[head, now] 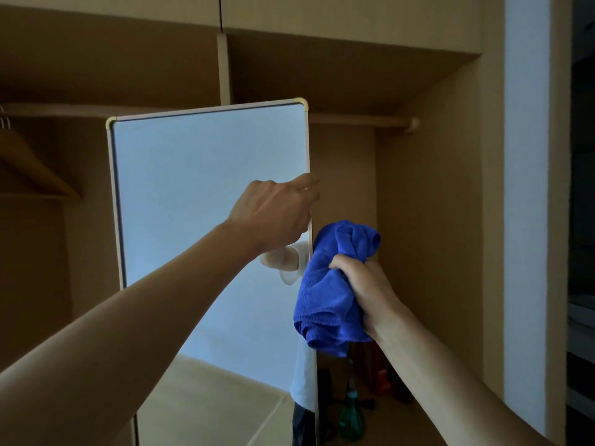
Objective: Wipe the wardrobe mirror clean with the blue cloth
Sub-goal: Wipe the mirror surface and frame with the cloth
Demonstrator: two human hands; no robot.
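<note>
The wardrobe mirror [199, 194] is a tall framed panel standing out from the open wardrobe, its glass reflecting a pale wall and floor. My left hand [273, 214] grips the mirror's right edge about halfway up, fingers curled round behind the frame. Just right of that edge, my right hand [363, 291] clutches the bunched blue cloth [331, 284], which hangs in folds below my fist and is level with the mirror's edge. Whether the cloth touches the glass cannot be told.
Behind the mirror is the wooden wardrobe interior with a hanging rail [363, 120] and a wooden hanger [35, 169] at left. A green spray bottle [351, 413] and reddish bottles [383, 378] stand on the wardrobe floor. A white wall strip [524, 188] is at right.
</note>
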